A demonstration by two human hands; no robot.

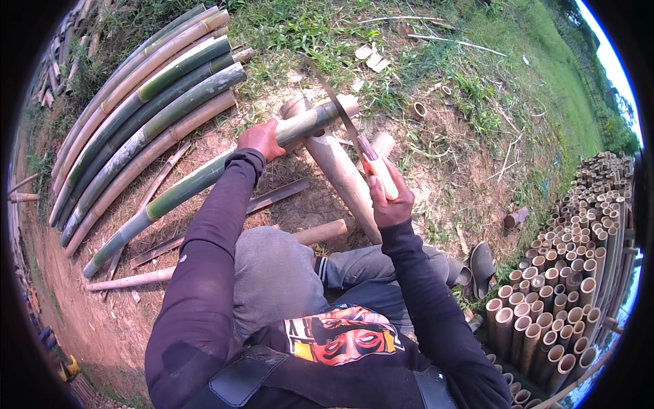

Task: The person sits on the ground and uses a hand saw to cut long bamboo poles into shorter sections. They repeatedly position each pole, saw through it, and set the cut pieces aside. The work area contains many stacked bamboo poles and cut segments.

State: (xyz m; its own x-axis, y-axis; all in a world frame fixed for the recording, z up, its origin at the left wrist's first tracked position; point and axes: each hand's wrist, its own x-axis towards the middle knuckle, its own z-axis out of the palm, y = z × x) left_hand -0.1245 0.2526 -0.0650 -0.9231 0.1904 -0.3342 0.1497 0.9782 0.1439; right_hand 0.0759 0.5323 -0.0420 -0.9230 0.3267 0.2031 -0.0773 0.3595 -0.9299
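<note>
A long green bamboo pole [197, 178] slants up from the lower left, its pale far end resting over a thick wooden log [344, 178]. My left hand [262, 142] is wrapped round the pole short of the log. In my right hand [393, 202] is a hand saw [380, 172], gripped by its orange and dark handle. Its narrow curved blade crosses the pole close to the cut end, pointing away from me. Whether the teeth have entered the bamboo cannot be made out.
Several bamboo poles [153, 109] lie side by side at the far left. Cut bamboo tubes [538, 320] stand packed together on the right. Split strips [279, 198] lie under the pole. A sandal [481, 269] and a short dark block [516, 218] are to the right.
</note>
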